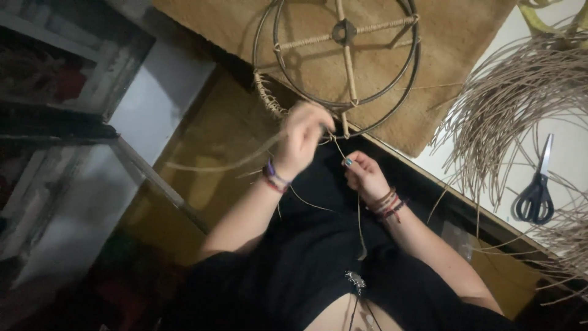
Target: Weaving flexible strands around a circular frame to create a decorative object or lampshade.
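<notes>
A round dark metal frame [416,55] with cane-wrapped spokes leans over the table's edge above my lap. Part of its rim at the lower left carries woven cane wrapping [267,97]. My left hand [303,136] is blurred, fingers closed on a thin cane strand [214,164] that trails off to the left. My right hand [362,175], with painted nails and wrist bracelets, pinches another thin strand [359,220] that hangs down toward my lap, just below the frame's bottom rim.
A brown mat [453,37] lies under the frame on a white table [569,153]. A bundle of loose cane strands [514,92] fans out at the right, with black-handled scissors [536,190] beside it. Shelving [55,73] stands at the left.
</notes>
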